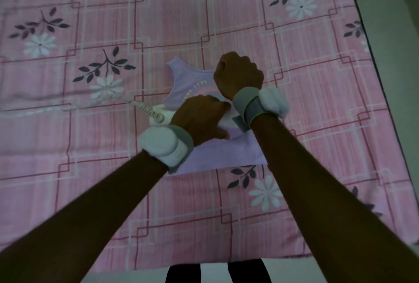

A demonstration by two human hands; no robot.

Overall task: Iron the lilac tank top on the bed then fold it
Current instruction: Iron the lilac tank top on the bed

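Observation:
The lilac tank top (192,78) lies flat in the middle of the bed, neck end away from me, hem (222,153) towards me, with a pale print on the chest. A white iron (227,119) rests on its middle. My left hand (199,119) grips the iron from above and hides most of it. The iron's coiled white cord (147,110) runs off to the left. My right hand (238,74) is closed in a fist at the top's right shoulder, and that strap is hidden beneath it. Both wrists wear padded bands.
A pink bed sheet (90,146) with squares and white flowers covers the bed. Its near edge (204,264) is at the bottom, with my legs below it. The bed's right edge (371,60) runs diagonally, with grey floor beyond.

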